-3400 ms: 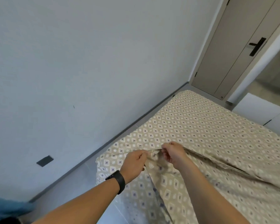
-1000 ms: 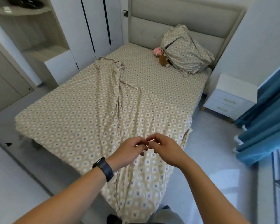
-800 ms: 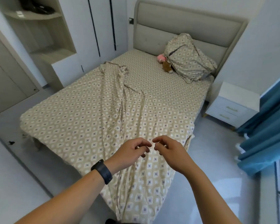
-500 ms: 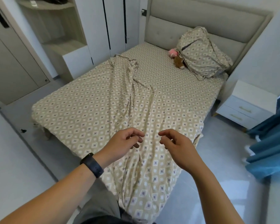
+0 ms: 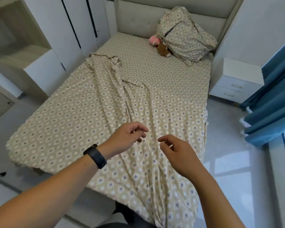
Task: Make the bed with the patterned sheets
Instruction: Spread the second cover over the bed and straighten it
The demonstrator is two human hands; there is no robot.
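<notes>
Patterned sheet lies bunched; pillow, toys beyond; hands loosely curled, empty.

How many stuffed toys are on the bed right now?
2: a pink toy and a brown toy, both by the patterned pillow near the headboard. The pillow may hide others.
</notes>
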